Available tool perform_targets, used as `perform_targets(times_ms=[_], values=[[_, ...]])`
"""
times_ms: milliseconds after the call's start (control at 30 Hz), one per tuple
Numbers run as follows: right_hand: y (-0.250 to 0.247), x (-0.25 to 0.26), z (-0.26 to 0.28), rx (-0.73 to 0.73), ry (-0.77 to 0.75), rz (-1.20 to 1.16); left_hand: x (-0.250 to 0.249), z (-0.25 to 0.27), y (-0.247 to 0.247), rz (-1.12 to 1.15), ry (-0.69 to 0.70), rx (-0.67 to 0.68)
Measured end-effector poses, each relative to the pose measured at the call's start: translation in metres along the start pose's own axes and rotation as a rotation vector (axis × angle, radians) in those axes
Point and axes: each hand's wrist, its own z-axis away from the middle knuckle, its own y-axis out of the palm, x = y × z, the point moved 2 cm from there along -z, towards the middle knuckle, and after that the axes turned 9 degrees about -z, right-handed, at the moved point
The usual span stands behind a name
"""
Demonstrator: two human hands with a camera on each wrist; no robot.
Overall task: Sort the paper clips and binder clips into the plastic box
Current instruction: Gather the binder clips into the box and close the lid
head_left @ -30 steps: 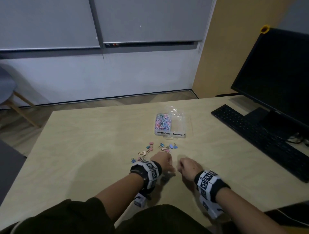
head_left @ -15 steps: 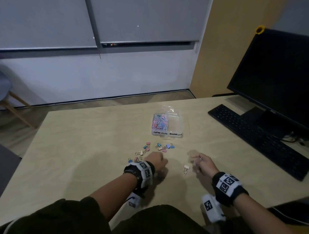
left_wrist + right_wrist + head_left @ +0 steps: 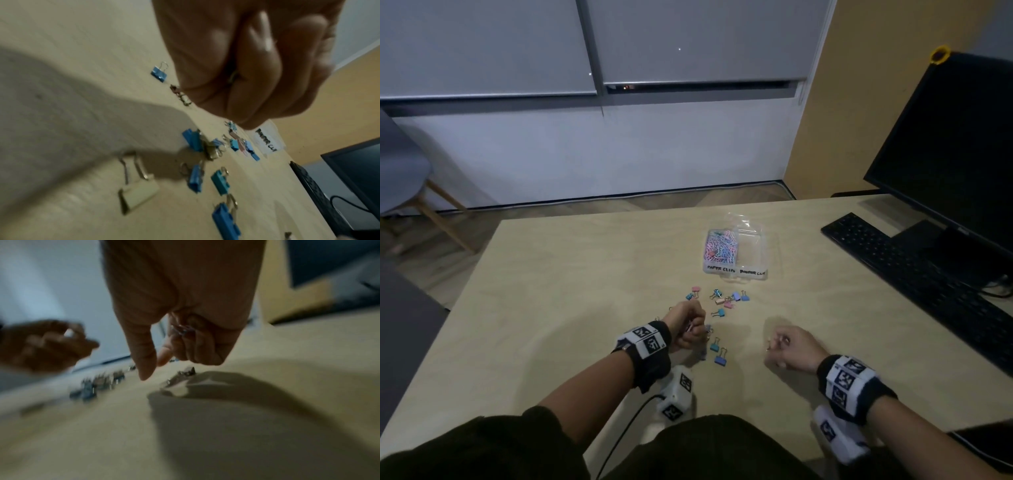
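The clear plastic box (image 3: 754,251) stands mid-table; its left compartment holds coloured paper clips (image 3: 720,247), and the right one looks bare. Loose binder clips (image 3: 726,298) lie in front of it, and two blue ones (image 3: 717,353) lie by my left hand. My left hand (image 3: 697,329) is curled into a fist, with bits of metal clip showing between the fingers (image 3: 232,78). My right hand (image 3: 777,342), further right, curls its fingers around a few small clips (image 3: 183,331), thumb pointing down. In the left wrist view a beige binder clip (image 3: 137,193) and blue ones (image 3: 220,181) lie under the fist.
A black keyboard (image 3: 921,274) and a monitor (image 3: 955,154) fill the table's right side, with a cable behind. The table's far edge (image 3: 654,216) drops to the floor. A chair (image 3: 404,181) stands at the far left.
My right hand has drawn away to the right from my left hand. Binder clips now lie on the table beside the left fist where there were none a second ago.
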Motion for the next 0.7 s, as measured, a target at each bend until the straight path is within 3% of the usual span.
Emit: perform_targets(times_ms=[100,200,333,500,700], values=[[0.001,-0.003,0.000,0.032,-0.084,0.281,0.002,0.004,-0.011,-0.138,-0.037,-0.110],[-0.001,-0.007,-0.004,-0.007,-0.101,0.368,0.005,0.008,-0.020,-0.504,-0.021,-0.294],[0.002,-0.005,-0.005,0.010,-0.138,0.481,0.017,0.007,-0.028,-0.873,0.054,-0.383],[0.013,-0.002,-0.002,0.015,-0.222,0.561,0.026,0.013,-0.030,-1.085,0.103,-0.350],[0.030,0.020,-0.009,0.054,-0.257,0.241,0.028,0.012,-0.019,-1.260,0.141,-0.264]])
